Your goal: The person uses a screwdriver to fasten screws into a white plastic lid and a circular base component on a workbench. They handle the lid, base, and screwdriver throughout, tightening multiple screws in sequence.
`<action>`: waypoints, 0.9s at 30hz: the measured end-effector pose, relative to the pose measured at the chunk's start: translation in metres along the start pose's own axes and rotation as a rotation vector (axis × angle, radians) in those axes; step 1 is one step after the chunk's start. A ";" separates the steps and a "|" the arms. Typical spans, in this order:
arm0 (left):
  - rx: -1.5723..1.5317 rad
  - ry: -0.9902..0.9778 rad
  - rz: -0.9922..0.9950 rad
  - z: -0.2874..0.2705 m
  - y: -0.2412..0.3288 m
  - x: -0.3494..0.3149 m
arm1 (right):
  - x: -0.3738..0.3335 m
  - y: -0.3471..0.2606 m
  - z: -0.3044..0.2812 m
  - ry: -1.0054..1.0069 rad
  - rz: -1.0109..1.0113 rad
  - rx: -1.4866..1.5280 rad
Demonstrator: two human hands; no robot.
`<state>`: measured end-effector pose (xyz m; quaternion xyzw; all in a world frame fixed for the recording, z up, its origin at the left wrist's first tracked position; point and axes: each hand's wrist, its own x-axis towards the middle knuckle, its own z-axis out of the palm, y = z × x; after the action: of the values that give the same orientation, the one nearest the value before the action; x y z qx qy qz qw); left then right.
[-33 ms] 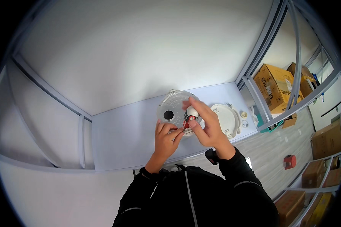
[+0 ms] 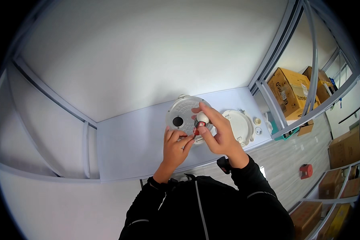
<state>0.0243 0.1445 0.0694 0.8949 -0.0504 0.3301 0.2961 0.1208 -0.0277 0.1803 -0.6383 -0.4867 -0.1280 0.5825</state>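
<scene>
A round, pale grey cover (image 2: 186, 107) with a ribbed inner face and a black round spot lies on the table. Over its near right part my right hand (image 2: 220, 134) is closed round the handle of a screwdriver (image 2: 197, 129), red and black with a rounded white end. The screwdriver leans with its tip down toward the cover's near rim. Beside that rim, the thumb and forefinger of my left hand (image 2: 176, 146) pinch at the screwdriver's lower end. What lies right under the tip is hidden by the fingers.
To the right lies a white round shell (image 2: 239, 125) with small tabs on its edge. Two small round parts (image 2: 258, 121) sit near the right end of the pale table (image 2: 128, 144). Grey frame posts (image 2: 274, 106) rise there, with cardboard boxes (image 2: 294, 94) beyond.
The screwdriver handle has turned a little in my right hand, whose fingertips have shifted slightly. My left hand stays where it was.
</scene>
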 end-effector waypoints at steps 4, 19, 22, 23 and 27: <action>0.015 0.003 0.002 0.000 0.002 0.001 | -0.001 0.002 -0.004 -0.030 -0.050 -0.193; 0.020 -0.006 -0.010 0.000 0.001 -0.002 | 0.002 -0.017 -0.008 0.011 0.051 -0.259; 0.024 -0.013 -0.028 0.003 0.000 -0.004 | 0.011 -0.020 -0.004 0.009 0.018 -0.122; 0.026 -0.013 -0.027 0.003 -0.001 -0.004 | 0.012 -0.020 -0.004 -0.001 0.020 -0.098; 0.037 -0.009 -0.019 0.001 0.001 -0.003 | 0.007 -0.018 -0.012 -0.090 0.086 -0.227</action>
<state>0.0227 0.1431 0.0675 0.9021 -0.0370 0.3243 0.2821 0.1152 -0.0374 0.1994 -0.7254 -0.4671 -0.1283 0.4891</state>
